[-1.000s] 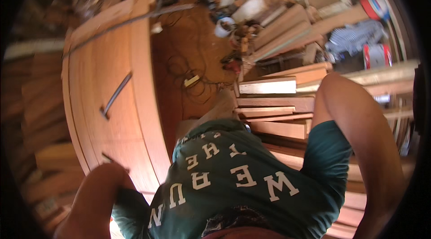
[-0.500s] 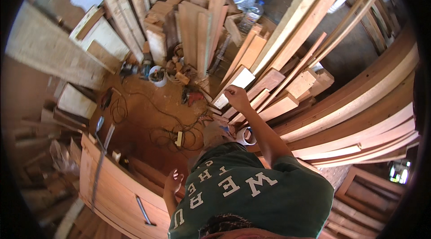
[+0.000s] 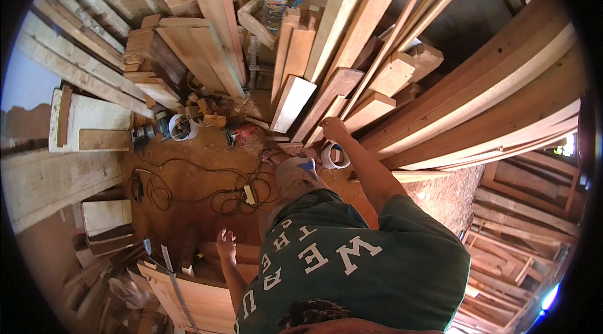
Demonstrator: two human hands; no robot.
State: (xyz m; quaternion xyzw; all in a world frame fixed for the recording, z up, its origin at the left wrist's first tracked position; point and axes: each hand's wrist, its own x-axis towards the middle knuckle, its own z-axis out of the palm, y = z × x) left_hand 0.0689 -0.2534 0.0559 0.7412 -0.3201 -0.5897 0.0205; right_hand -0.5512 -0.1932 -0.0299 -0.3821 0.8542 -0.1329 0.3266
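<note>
Head view: left hand empty, fingers loosely apart, near the wooden panel. Right hand curled beside the boards at the floor's far edge; I cannot tell if my fingers grip. Judged: no board lifted clear; stack remains. White bucket just beside; cable loops obstruct footing.

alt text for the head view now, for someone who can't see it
Seen past a green shirt, a person's right hand is beside wooden boards and a white bucket. The left hand, loosely curled, is near a wooden panel; a red tool lies on the brown floor.
</note>
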